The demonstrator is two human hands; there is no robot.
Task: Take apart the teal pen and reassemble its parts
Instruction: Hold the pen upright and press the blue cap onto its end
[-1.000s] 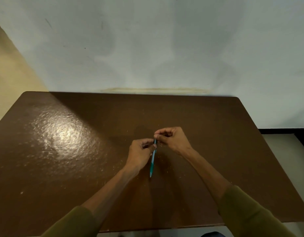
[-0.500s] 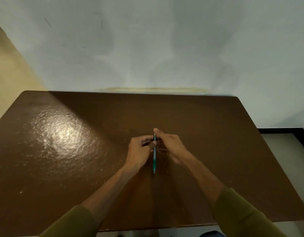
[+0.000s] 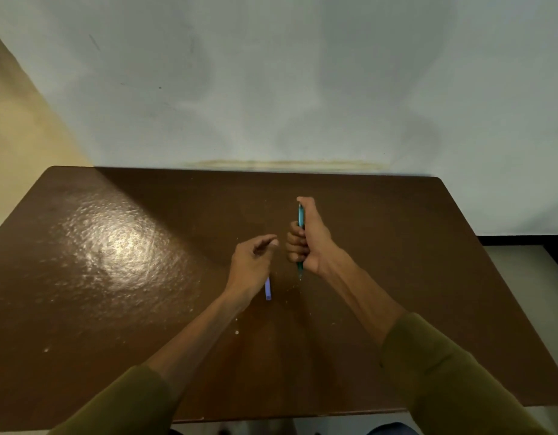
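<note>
My right hand (image 3: pixel 309 237) is wrapped in a fist around the teal pen barrel (image 3: pixel 301 218), which stands roughly upright above the brown table (image 3: pixel 114 277); its lower end pokes out below the fist. My left hand (image 3: pixel 251 263) is a short way to the left, fingers curled, holding a thin pale violet tube (image 3: pixel 267 288), seemingly the pen's refill, whose lower end sticks out under the palm. The two hands are apart. How the left fingers grip the tube is hidden.
The table runs up to a pale wall (image 3: pixel 271 89) at the back. Small white specks (image 3: pixel 237 332) dot the surface near my forearms. A strong light glare lies on the left part of the tabletop. Floor shows past the right edge.
Both hands were together on the whole pen. Now they have parted: the right hand grips the teal barrel in a fist, and the left hand has drawn away left with the violet tube.
</note>
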